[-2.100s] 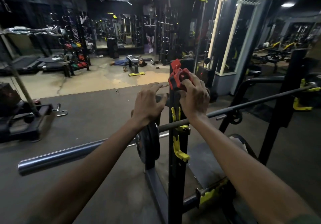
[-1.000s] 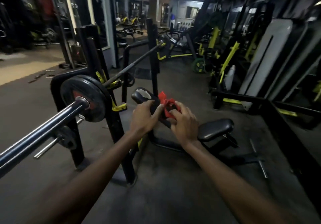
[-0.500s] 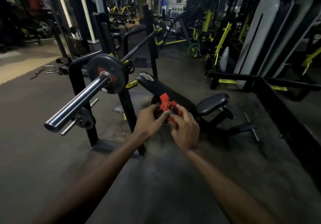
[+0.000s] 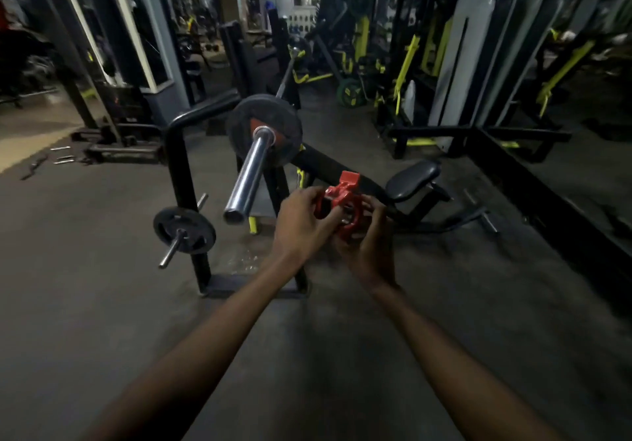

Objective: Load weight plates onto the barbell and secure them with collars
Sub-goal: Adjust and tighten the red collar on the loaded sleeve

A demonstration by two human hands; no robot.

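The barbell rests on a black bench rack (image 4: 178, 167), and its chrome sleeve (image 4: 248, 177) points toward me with the open end nearest. One black weight plate (image 4: 265, 129) sits on that sleeve against the rack. Both my hands hold a red clamp collar (image 4: 342, 204) just right of the sleeve's end, not on the bar. My left hand (image 4: 301, 221) grips its left side, my right hand (image 4: 367, 245) cups it from below and the right. The collar's lever sticks up.
A smaller black plate (image 4: 184, 230) hangs on a storage peg low on the rack. The bench's black seat pad (image 4: 412, 178) lies to the right behind my hands. Yellow and black machines (image 4: 403, 74) line the back and right. Loose bars lie on the floor (image 4: 58, 158) at far left.
The view has swung so the sleeve's end now faces me. Both hands with the red collar have moved closer to the sleeve's end; the grip is unchanged.
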